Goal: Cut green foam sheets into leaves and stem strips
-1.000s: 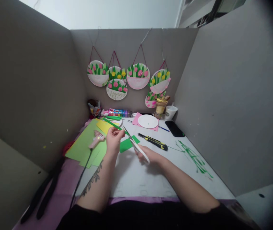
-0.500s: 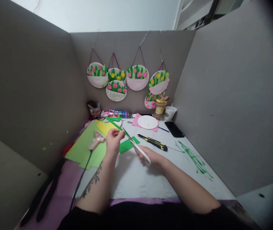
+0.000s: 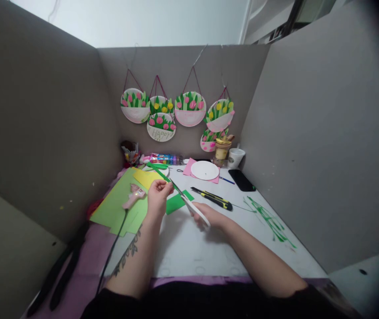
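Observation:
My left hand (image 3: pixel 159 193) pinches a narrow green paper strip (image 3: pixel 159 171), which slants up and to the left from my fingers. My right hand (image 3: pixel 206 214) is closed round the white handles of a pair of scissors (image 3: pixel 194 209). The scissor blades point up and left, with their tips close to my left fingertips and the strip. Below the blades a green paper piece (image 3: pixel 175 204) lies on the white table (image 3: pixel 206 254).
Light green sheets (image 3: pixel 113 199), a yellow sheet (image 3: pixel 145 178) and a pink glue gun (image 3: pixel 134 197) lie left. A cutter (image 3: pixel 213 199), phone (image 3: pixel 241 180) and green scraps (image 3: pixel 269 219) lie right. Behind are a white plate (image 3: pixel 205 170) and cup (image 3: pixel 236 157).
Both hands keep nearly the same place and hold. The view has tilted very slightly; nothing else has visibly moved.

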Demonstrator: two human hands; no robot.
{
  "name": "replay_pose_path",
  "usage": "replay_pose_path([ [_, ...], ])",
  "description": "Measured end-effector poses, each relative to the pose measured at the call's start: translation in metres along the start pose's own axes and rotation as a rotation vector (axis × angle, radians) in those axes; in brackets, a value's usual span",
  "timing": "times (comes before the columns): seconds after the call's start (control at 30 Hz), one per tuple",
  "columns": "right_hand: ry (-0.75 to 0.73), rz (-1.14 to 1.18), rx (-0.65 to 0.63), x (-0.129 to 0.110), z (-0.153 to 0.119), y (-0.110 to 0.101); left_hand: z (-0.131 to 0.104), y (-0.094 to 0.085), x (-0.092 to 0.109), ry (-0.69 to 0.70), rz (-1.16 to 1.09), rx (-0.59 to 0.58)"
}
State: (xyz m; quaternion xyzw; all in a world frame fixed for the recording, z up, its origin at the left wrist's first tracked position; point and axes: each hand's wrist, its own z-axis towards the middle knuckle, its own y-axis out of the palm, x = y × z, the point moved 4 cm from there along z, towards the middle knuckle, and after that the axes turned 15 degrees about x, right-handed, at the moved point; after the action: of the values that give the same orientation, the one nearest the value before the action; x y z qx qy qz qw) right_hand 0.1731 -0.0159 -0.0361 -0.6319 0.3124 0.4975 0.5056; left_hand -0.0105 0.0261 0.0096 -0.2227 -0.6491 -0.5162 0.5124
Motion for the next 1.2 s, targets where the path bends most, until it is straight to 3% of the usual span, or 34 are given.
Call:
replay_pose_path([
  [0.2,0.047,0.027,0.015,0.004,0.001,0.0,0.002,0.0,-0.003,-0.025,0.021,-0.038],
  [0.5,0.005,0.032,0.026,0.007,0.002,-0.002,-0.004,-0.002,0.007,0.036,0.175,-0.031],
  [0.97,-0.034,-0.031,0.02,-0.001,-0.001,0.0,-0.01,0.003,0.011,0.099,0.29,-0.121],
  [1.2,0.053,0.018,0.018,0.002,0.0,0.002,-0.009,0.002,0.012,0.102,0.295,-0.125],
])
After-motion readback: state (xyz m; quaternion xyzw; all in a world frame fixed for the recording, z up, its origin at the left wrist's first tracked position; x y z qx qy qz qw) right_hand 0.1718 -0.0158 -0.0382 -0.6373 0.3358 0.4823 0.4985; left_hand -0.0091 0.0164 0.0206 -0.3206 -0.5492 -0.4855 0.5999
